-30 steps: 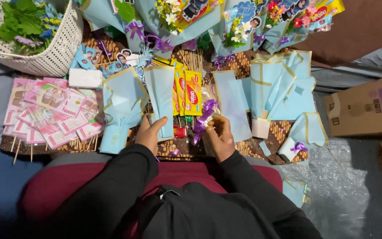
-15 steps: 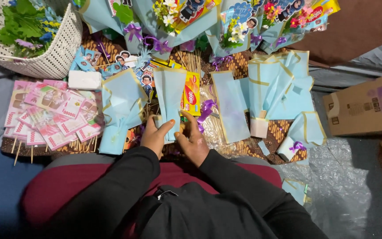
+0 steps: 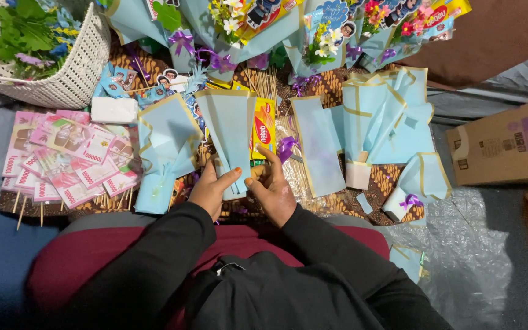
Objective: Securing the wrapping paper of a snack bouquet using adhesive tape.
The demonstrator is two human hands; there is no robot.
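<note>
Two hands are shown gripping one folded cone of light blue, gold-edged wrapping paper (image 3: pixel 232 137) at its narrow lower end — the left hand (image 3: pixel 210 190) from the left, the right hand (image 3: pixel 271 190) from the right. The fingers of both are clamped on the paper's lower corners, thumbs on top, so that the wide mouth is kept fanned open and pointing away from the body. The cone is held just above a patterned brown mat (image 3: pixel 392 177), in front of the person's lap.

An orange snack packet (image 3: pixel 264 127) is partly covered by the cone's right edge, with a purple ribbon (image 3: pixel 286 148) just beside it. A flat blue sheet (image 3: pixel 318 145) and a heap of further blue wrappers (image 3: pixel 386 116) lie to the right; another folded wrapper (image 3: pixel 165 153) lies to the left. A fan of pink paper notes on sticks (image 3: pixel 68 159) is spread at far left, below a white woven basket (image 3: pixel 71 79) of greenery. Finished bouquets (image 3: pixel 313 36) line the far edge — crowding the space beyond the cone. A cardboard box (image 3: pixel 502 146) sits well apart at right.
</note>
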